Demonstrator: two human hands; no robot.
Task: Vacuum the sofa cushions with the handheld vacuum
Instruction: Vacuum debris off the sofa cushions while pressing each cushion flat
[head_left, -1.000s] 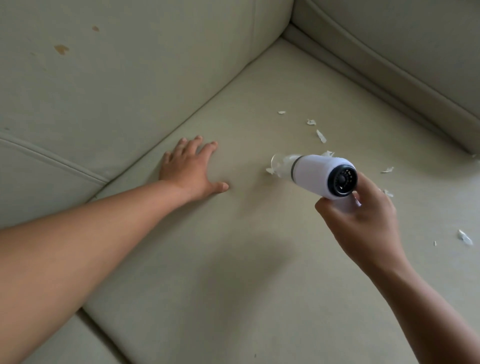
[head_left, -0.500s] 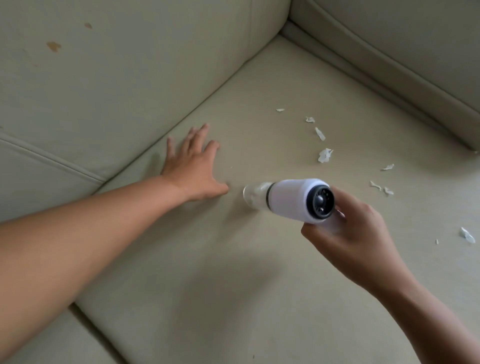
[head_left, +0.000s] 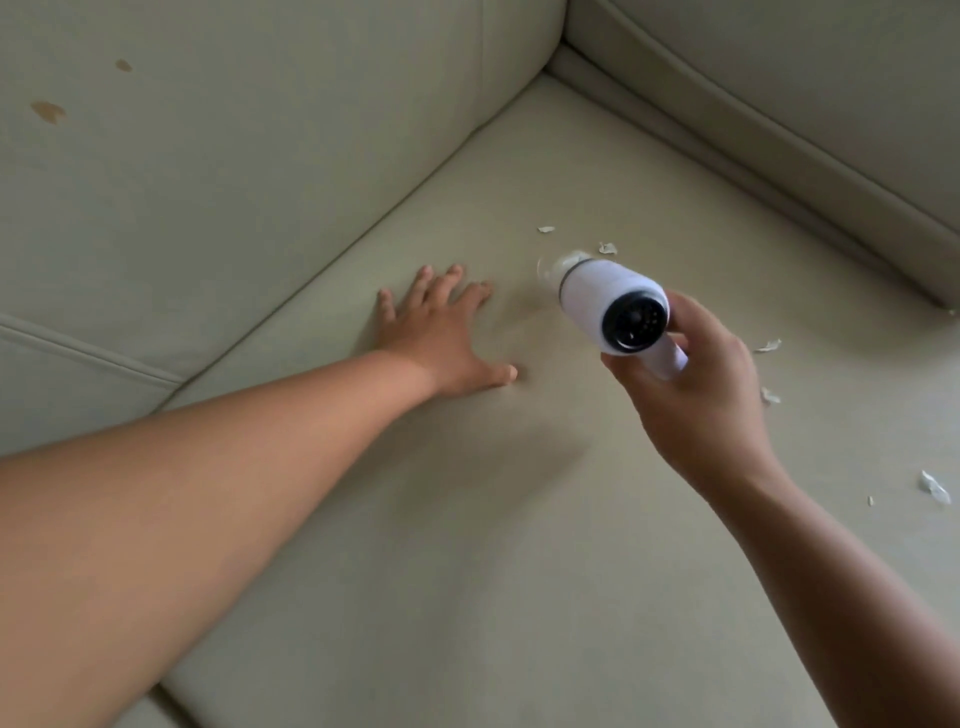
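My right hand (head_left: 698, 395) grips the handle of a white handheld vacuum (head_left: 605, 299) with a black rear cap. Its clear nozzle points away from me and sits low over the beige seat cushion (head_left: 467, 519), among small white paper scraps (head_left: 607, 248). More scraps (head_left: 768, 345) lie to the right of my hand. My left hand (head_left: 441, 332) lies flat on the cushion with fingers spread, just left of the vacuum.
The sofa back cushion (head_left: 234, 156) rises on the left, with two brown stains (head_left: 48, 110). The armrest (head_left: 805, 104) closes off the far right. A seam at the lower left marks the neighbouring seat cushion (head_left: 140, 714). Another scrap (head_left: 934, 487) lies near the right edge.
The vacuum has swung from beside my left thumb up and to the right, back among the scraps. The scraps at the middle of the cluster no longer show. My left hand stays flat.
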